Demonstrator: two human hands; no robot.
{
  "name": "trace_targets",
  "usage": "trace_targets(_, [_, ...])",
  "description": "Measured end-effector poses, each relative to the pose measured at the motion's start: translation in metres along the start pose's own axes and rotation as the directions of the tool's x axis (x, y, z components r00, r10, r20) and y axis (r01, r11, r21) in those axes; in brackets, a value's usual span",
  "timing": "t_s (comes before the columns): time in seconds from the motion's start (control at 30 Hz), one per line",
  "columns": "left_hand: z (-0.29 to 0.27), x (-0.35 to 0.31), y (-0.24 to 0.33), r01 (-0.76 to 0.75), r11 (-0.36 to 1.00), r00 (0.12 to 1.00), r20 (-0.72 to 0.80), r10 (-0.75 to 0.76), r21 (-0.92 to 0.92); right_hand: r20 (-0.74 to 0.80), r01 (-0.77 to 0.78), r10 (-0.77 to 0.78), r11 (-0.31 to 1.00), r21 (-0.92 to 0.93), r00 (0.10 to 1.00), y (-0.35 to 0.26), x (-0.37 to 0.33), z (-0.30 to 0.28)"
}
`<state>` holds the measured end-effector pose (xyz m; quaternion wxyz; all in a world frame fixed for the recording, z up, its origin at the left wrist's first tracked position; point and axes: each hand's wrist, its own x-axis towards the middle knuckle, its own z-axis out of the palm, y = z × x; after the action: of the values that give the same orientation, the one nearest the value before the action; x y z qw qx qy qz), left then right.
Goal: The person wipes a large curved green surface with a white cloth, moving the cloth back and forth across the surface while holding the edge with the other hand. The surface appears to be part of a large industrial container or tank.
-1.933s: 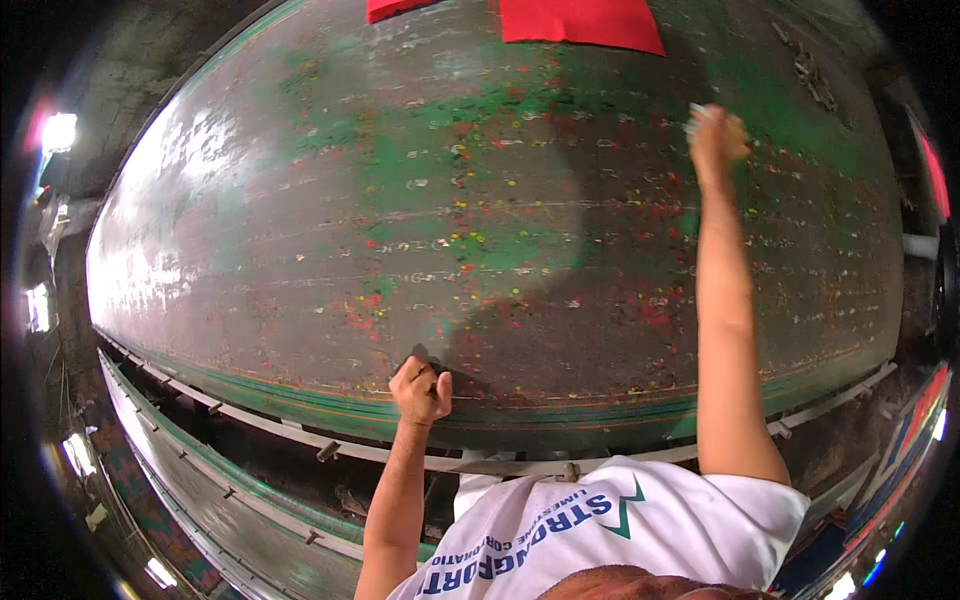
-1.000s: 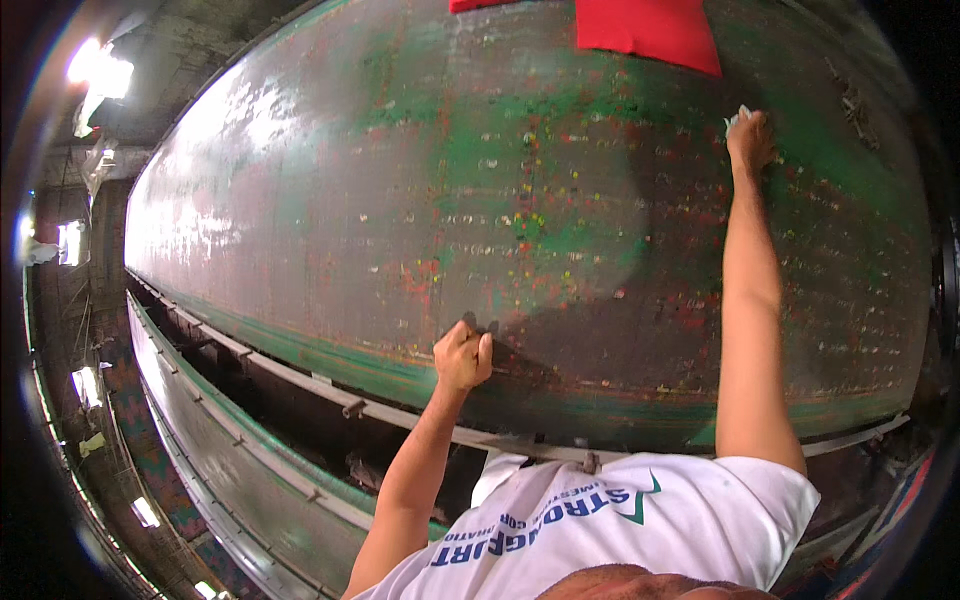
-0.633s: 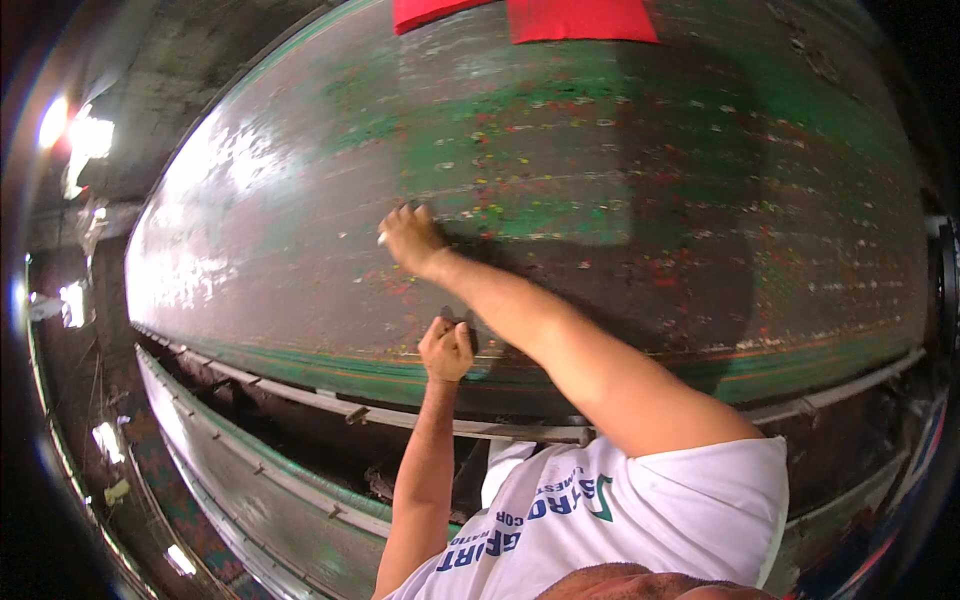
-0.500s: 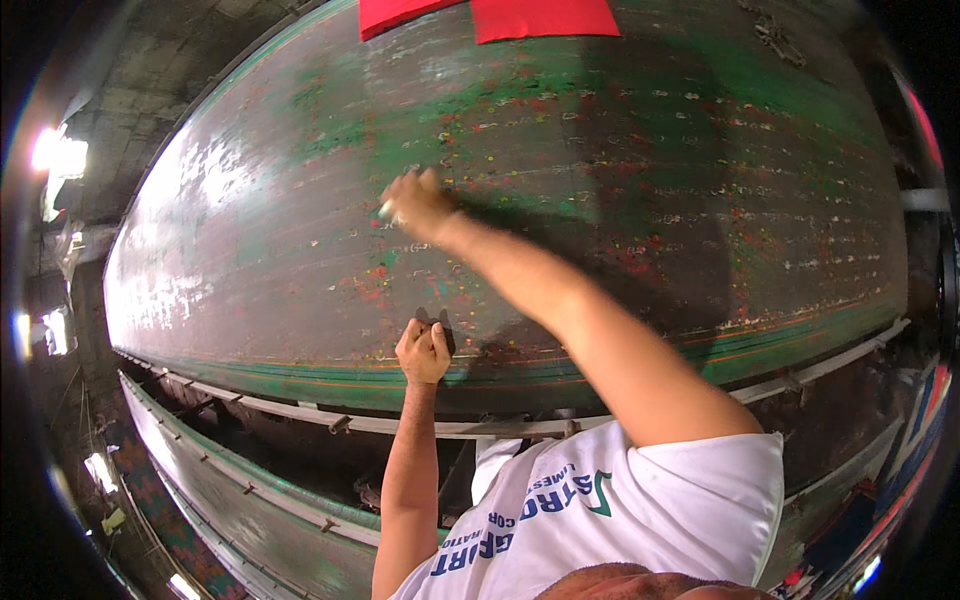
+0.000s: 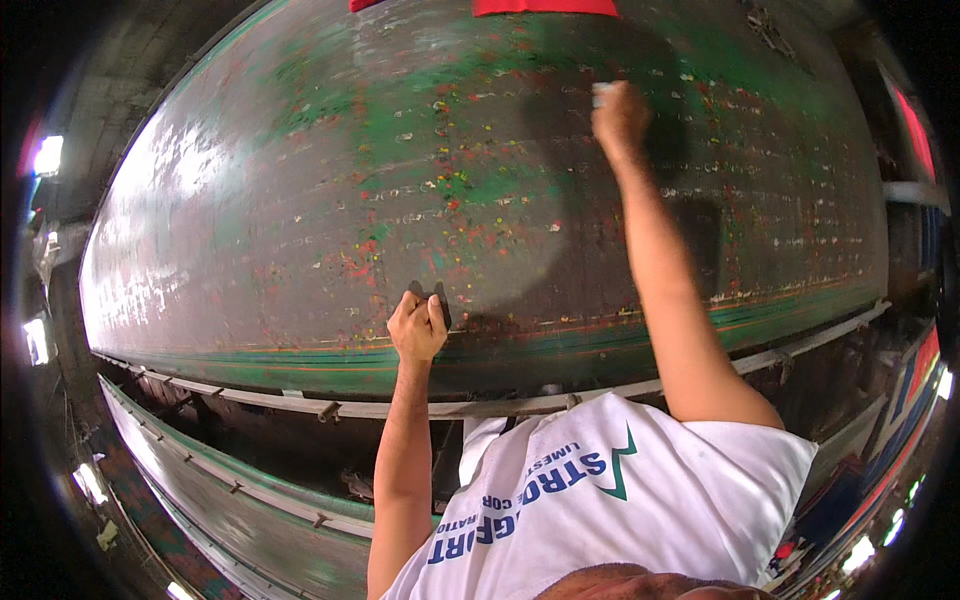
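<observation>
Plainly, right fingers (image 5: 625, 98) hold a white piece (image 5: 602, 94) — jutting leftward, long axis blurred — left fingers (image 5: 407, 310) curled.

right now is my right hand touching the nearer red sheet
Apart: the head view shows table surface between the right hand and the nearer red sheet.

White lights (image 5: 48, 157) glared at the far left amid shadow; a long, green-edged table (image 5: 255, 530) ran along the lower left.
</observation>
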<state>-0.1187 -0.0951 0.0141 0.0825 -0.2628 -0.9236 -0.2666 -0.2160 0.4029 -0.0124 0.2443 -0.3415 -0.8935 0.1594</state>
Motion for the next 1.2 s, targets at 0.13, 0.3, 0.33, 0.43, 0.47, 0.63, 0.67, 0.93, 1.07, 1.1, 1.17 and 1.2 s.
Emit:
trace_targets(0.13, [-0.003,0.006,0.007,-0.009,0.997,0.999,-0.046,0.006,-0.073,0.012,0.466,-0.482,0.853,0.234,0.876,-0.096,-0.121,0.017])
trace_targets(0.3, [-0.02,0.002,-0.003,0.073,0.944,0.997,0.05,-0.059,-0.321,0.057,0.657,-0.851,0.444,0.61,0.522,-0.056,-0.156,-0.004])
trace_targets(0.33, [-0.024,0.003,-0.006,0.126,0.901,0.991,0.083,-0.101,-0.416,0.095,0.726,-0.865,0.469,0.504,0.493,-0.036,-0.142,-0.01])
trace_targets(0.43, [-0.034,0.011,-0.014,0.302,0.797,0.946,0.265,-0.185,-0.523,0.091,0.661,-0.695,0.71,0.243,0.713,0.004,-0.111,-0.02])
trace_targets(0.47, [-0.04,0.011,-0.014,0.213,0.828,0.964,0.25,-0.092,-0.518,0.128,0.507,-0.514,0.858,0.083,0.848,0.007,-0.111,-0.02])
trace_targets(0.63, [-0.123,-0.023,-0.049,-0.185,0.831,0.862,0.319,0.394,-0.525,0.117,0.234,-0.217,0.958,-0.164,0.969,-0.051,-0.174,-0.018])
trace_targets(0.67, [-0.147,-0.03,-0.067,-0.055,0.803,0.829,0.421,0.368,-0.594,0.099,0.194,-0.178,0.964,-0.184,0.979,-0.075,-0.192,-0.018])
trace_targets(0.93, [-0.287,-0.051,-0.32,0.362,0.887,0.932,0.119,-0.341,-0.287,0.221,0.424,-0.467,0.88,0.214,0.856,-0.343,-0.422,-0.011])
trace_targets(1.07, [-0.319,-0.047,-0.385,0.341,0.93,0.94,0.081,-0.332,-0.14,0.261,0.519,-0.697,0.687,0.509,0.668,-0.427,-0.486,0.006])
trace_targets(1.1, [-0.323,-0.045,-0.391,0.311,0.939,0.95,0.072,-0.303,-0.145,0.282,0.551,-0.756,0.633,0.544,0.591,-0.428,-0.486,0.007])
trace_targets(1.17, [-0.328,-0.044,-0.399,0.264,0.957,0.962,0.106,-0.252,-0.122,0.335,0.579,-0.715,0.696,0.423,0.614,-0.402,-0.468,-0.003])
trace_targets(1.2, [-0.33,-0.049,-0.4,0.209,0.97,0.975,0.1,-0.197,-0.125,0.275,0.501,-0.629,0.76,0.414,0.728,-0.38,-0.45,-0.01])
